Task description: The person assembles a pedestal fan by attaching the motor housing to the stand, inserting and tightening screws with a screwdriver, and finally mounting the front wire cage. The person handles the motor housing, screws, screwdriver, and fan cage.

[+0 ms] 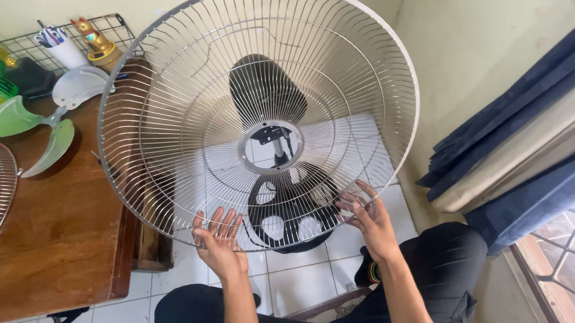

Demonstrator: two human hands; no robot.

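The large round wire fan guard (258,115) is the landmark. Left of it stands the brown wooden table (58,229), bearing the pale green three-bladed plastic propeller (40,121). Behind it sits the black round fan base (292,213); both hands (218,242) (369,220) grip its lower rim.

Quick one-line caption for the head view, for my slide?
Both hands, left hand and right hand, hold the lower rim of a wire fan guard above the fan stand base, beside a wooden table.
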